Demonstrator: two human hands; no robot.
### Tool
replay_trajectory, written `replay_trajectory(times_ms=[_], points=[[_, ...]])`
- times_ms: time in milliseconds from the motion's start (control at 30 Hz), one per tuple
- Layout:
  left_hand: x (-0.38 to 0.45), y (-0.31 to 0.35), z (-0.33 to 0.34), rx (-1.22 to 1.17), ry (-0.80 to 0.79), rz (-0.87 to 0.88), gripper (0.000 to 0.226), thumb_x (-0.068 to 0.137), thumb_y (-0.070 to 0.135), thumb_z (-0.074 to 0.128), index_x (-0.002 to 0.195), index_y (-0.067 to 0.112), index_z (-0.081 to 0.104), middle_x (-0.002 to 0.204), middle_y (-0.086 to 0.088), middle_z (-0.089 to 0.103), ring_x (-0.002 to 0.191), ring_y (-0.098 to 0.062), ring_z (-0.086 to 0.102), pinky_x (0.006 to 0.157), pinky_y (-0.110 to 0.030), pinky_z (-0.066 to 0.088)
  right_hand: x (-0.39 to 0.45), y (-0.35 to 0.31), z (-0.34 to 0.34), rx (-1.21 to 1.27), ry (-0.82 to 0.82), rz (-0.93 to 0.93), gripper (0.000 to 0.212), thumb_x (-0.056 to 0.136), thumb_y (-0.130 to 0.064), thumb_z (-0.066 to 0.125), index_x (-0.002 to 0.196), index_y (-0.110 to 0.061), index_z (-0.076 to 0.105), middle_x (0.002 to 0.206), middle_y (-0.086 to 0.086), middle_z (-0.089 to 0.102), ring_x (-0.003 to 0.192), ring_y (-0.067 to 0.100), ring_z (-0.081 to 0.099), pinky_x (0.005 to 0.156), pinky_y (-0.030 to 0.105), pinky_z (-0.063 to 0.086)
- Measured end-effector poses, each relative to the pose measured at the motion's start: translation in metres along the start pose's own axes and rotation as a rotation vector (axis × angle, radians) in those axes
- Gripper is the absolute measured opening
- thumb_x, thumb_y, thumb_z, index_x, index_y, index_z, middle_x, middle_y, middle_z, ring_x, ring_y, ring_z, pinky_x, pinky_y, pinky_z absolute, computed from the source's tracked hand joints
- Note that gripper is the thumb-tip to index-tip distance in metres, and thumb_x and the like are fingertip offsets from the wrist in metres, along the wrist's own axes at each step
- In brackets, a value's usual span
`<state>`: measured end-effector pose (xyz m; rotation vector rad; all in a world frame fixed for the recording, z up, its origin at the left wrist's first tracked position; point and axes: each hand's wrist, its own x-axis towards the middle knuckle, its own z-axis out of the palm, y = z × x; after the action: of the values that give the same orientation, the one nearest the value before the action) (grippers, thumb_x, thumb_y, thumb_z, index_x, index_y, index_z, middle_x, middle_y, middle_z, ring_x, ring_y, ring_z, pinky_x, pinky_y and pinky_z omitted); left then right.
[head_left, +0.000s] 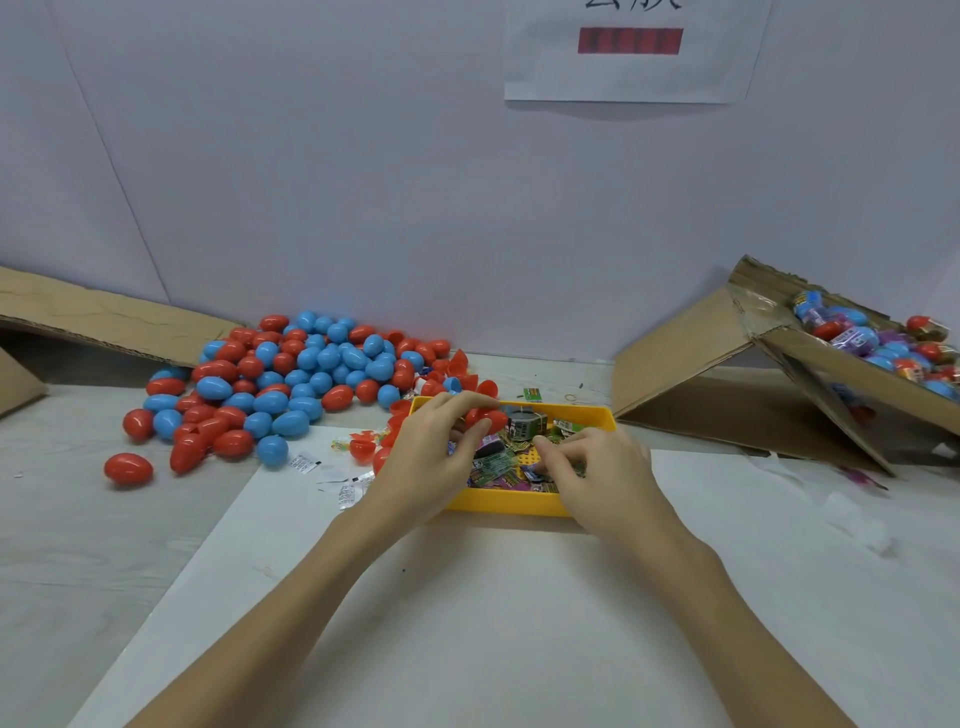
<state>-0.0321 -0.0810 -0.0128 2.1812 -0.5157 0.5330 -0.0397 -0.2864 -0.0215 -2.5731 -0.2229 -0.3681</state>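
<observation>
A yellow tray (504, 503) sits mid-table, filled with several small printed packets and toy pieces. My left hand (436, 441) is over the tray's left side and holds a red plastic egg half (485, 418) between thumb and fingers. My right hand (592, 467) reaches into the tray from the right, its fingertips pinching a small packet (535, 470) among the others.
A heap of red and blue plastic eggs (291, 374) covers the table's left back. Open red halves and small sachets (348, 488) lie left of the tray. A tilted cardboard box (779, 384) with wrapped eggs stands at the right; flat cardboard (104, 322) lies far left.
</observation>
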Motion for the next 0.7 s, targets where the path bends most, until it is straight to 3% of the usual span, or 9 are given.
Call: replay_trajectory(times_ms=[100,233,333,400,500,600,700], points=[[-0.001,-0.001,0.002,0.014,-0.04,0.0,0.025,0.102,0.015,0.06,0.125,0.018,0.068,0.119,0.005,0.064,0.102,-0.011,0.063,0.087,-0.026,0.056,0.0,-0.002,0.0,-0.04,0.001,0.033,0.041,0.104,-0.046,0.05,0.087,-0.026,0.082,0.102,-0.006,0.071,0.108,0.017,0.055,0.085,0.035,0.029],[0.0,-0.001,0.001,-0.005,-0.037,-0.028,0.023,0.102,0.018,0.059,0.123,0.018,0.069,0.114,0.005,0.066,0.099,-0.009,0.063,0.085,-0.023,0.055,-0.001,-0.001,-0.004,0.145,0.101,-0.034,0.014,0.098,-0.021,0.069,0.102,-0.022,0.082,0.107,0.0,0.07,0.105,0.019,0.062,0.091,0.04,0.05],[-0.001,0.002,0.001,-0.029,-0.026,-0.039,0.02,0.105,0.024,0.054,0.118,0.018,0.069,0.101,0.007,0.066,0.09,-0.006,0.061,0.077,-0.018,0.05,-0.003,-0.003,-0.007,0.214,0.155,-0.077,0.024,0.097,-0.007,0.068,0.109,-0.024,0.08,0.109,-0.001,0.07,0.099,0.013,0.065,0.085,0.022,0.054],[-0.001,0.004,0.001,-0.048,-0.007,-0.04,0.02,0.107,0.026,0.049,0.102,0.018,0.067,0.082,0.009,0.061,0.076,-0.006,0.055,0.067,-0.015,0.042,-0.004,-0.005,-0.007,0.269,0.164,-0.079,0.038,0.096,-0.004,0.067,0.124,-0.029,0.073,0.105,-0.004,0.071,0.09,0.007,0.064,0.076,0.008,0.049],[-0.001,0.007,0.002,-0.093,0.039,-0.069,0.036,0.11,0.029,0.041,0.078,0.016,0.053,0.064,0.007,0.047,0.062,-0.008,0.044,0.059,-0.017,0.033,-0.004,-0.007,-0.005,0.326,0.173,-0.048,0.052,0.096,-0.003,0.066,0.14,-0.031,0.062,0.094,-0.002,0.07,0.079,0.003,0.062,0.069,0.002,0.044],[0.0,0.01,0.002,-0.091,0.047,-0.064,0.041,0.109,0.034,0.037,0.072,0.019,0.047,0.061,0.009,0.045,0.06,-0.009,0.044,0.058,-0.019,0.033,-0.006,-0.009,-0.006,0.307,0.19,-0.054,0.045,0.097,-0.004,0.065,0.137,-0.024,0.065,0.103,-0.001,0.076,0.092,0.003,0.068,0.077,0.001,0.046],[-0.001,0.01,0.004,-0.044,0.016,-0.012,0.029,0.106,0.036,0.044,0.088,0.022,0.061,0.07,0.014,0.055,0.069,-0.005,0.056,0.061,-0.016,0.041,-0.006,-0.011,-0.005,0.266,0.191,-0.071,0.038,0.098,-0.007,0.064,0.133,-0.02,0.068,0.111,-0.001,0.077,0.104,0.009,0.071,0.082,0.005,0.048]])
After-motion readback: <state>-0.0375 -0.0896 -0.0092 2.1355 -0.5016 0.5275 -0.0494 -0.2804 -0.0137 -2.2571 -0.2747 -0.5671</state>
